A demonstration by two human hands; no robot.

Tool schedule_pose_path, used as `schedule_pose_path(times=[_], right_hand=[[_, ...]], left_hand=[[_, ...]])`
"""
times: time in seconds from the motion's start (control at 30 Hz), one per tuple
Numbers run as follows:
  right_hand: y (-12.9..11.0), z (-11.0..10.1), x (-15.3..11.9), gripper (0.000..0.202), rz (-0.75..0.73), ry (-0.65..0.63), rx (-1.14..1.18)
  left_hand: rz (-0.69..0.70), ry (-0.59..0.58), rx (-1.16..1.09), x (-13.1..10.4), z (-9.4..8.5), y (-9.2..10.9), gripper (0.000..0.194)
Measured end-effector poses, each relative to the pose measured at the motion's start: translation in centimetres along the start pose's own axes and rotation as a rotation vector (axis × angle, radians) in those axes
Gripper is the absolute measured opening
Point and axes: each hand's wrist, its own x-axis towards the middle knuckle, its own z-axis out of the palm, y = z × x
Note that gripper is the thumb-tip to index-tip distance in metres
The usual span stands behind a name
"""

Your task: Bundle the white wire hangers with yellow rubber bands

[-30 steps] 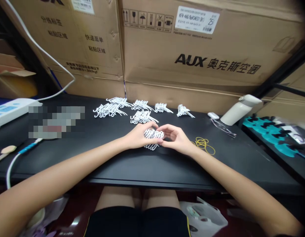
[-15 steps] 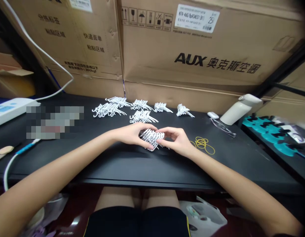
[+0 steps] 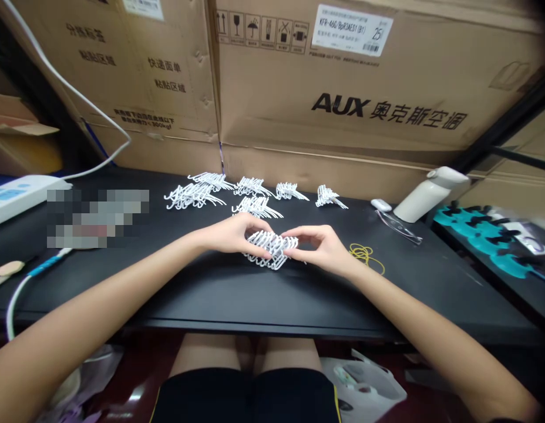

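Observation:
A bundle of white hooks [image 3: 269,248] is held between my two hands above the black table [image 3: 202,299]. My left hand [image 3: 239,236] grips its left side, thumb in front and fingers behind. At the bundle's right end, my right hand [image 3: 319,248] pinches it between thumb and fingers. Behind my hands lie several piles of similar white hooks, among them a large one [image 3: 193,195] at the left, one [image 3: 257,207] just behind my left hand and a small one [image 3: 329,197] at the right. Yellow rubber bands [image 3: 364,256] lie right of my right hand.
Large cardboard boxes [image 3: 343,135] stand along the back. At the right are a white bottle [image 3: 426,197], a small white case [image 3: 380,205] and teal objects [image 3: 479,238]. A power strip [image 3: 26,197] and cable lie at the left.
The bundle looks wider and more spread between my hands. My left hand has shifted slightly left and my right hand slightly right. The piles behind have stayed put.

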Motion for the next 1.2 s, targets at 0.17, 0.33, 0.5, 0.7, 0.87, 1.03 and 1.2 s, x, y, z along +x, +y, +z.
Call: schedule_pose_path(times=[0.17, 0.33, 0.5, 0.7, 0.87, 1.03, 1.2], right_hand=[[0.1, -0.3, 0.2, 0.034, 0.004, 0.012, 0.015], [0.4, 0.1, 0.1, 0.034, -0.015, 0.018, 0.043], [0.4, 0.3, 0.2, 0.038, 0.007, 0.012, 0.086], [0.7, 0.9, 0.2, 0.040, 0.008, 0.033, 0.136], [0.5, 0.8, 0.1, 0.038, 0.014, 0.031, 0.132], [0.4, -0.3, 0.3, 0.037, 0.066, -0.015, 0.123], [0.4, -0.2, 0.3, 0.038, 0.053, -0.010, 0.102]], left_hand=[[-0.011, -0.010, 0.038, 0.1, 0.2, -0.2, 0.050], [0.020, -0.005, 0.057, 0.1, 0.5, -0.1, 0.061], [0.029, -0.147, 0.043, -0.4, -0.8, -0.5, 0.071], [0.014, -0.295, -0.179, -0.4, -1.7, -0.9, 0.040], [-0.003, -0.304, -0.321, -0.2, -1.1, -0.7, 0.030], [-0.016, -0.264, -0.292, -0.3, -1.1, -1.1, 0.031], [-0.017, -0.214, -0.130, -0.3, -1.2, -1.5, 0.028]])
